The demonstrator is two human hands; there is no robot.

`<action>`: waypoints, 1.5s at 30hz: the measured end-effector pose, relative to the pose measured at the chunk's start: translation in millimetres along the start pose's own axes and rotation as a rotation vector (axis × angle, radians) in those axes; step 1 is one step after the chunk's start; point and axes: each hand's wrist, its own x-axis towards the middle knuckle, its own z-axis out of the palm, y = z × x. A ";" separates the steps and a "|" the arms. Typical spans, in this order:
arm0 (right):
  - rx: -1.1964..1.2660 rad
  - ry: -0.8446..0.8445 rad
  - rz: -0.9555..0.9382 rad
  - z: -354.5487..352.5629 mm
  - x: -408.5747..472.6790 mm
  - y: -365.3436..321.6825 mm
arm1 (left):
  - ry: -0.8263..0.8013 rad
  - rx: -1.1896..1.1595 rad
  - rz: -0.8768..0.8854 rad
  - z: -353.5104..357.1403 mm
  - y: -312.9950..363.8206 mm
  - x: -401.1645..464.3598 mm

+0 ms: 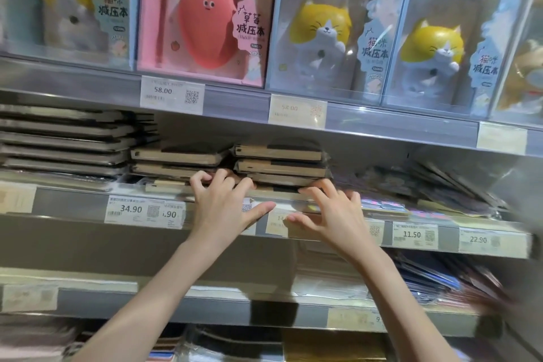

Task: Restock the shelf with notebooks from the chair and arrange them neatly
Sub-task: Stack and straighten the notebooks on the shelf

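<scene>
Notebooks going in on middle shelf, both hands at the front edge

Left hand point(223, 203) and right hand point(332, 211) are at the lip of the middle shelf point(73, 214), fingers spread and bent, tips on the lowest wrapped notebook point(276, 194) of two short stacks. Left fingertips sit on the stack front; thumb points right along the rail. Right fingers rest over the notebook's near edge w/ thumb under the rail line. Can't tell if either hand has a real grip; looks more like pushing/squaring than pinching. Chair not in view.

Risks, as I read it: left stack point(176, 161) and right stack point(282, 161) are uneven, wrappers slick, so a hard push on the bottom one could skew or topple the ones above. The bottom notebook overhangs the rail; if let go early it may slide off the front. Price tags point(145, 210) on the rail could get knocked by the thumbs.

Room: shelf above point(382, 123) hangs low, so little height over the stacks. Taller dark stack point(64, 141) bounds the left; loose flat packs point(440, 185) crowd the right. Depth behind the stacks not visible.
</scene>
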 end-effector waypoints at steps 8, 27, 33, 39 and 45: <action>0.073 -0.060 0.003 -7.1 -3.8 -3.9 | 0.024 0.001 0.035 -4.7 -1.3 -0.9; 0.035 -0.127 0.068 -13.4 0.0 -15.7 | -0.302 0.018 -0.095 -21.2 20.4 5.7; 0.024 -0.027 0.011 -15.7 -13.9 -14.2 | -0.316 -0.046 -0.136 -28.6 28.7 -6.1; 0.029 0.062 -0.030 -8.6 -27.4 -12.0 | -0.236 -0.114 -0.112 -25.0 23.4 -17.9; 0.095 0.270 0.006 2.2 -33.6 2.6 | -0.082 -0.458 -0.212 -35.9 13.3 -22.1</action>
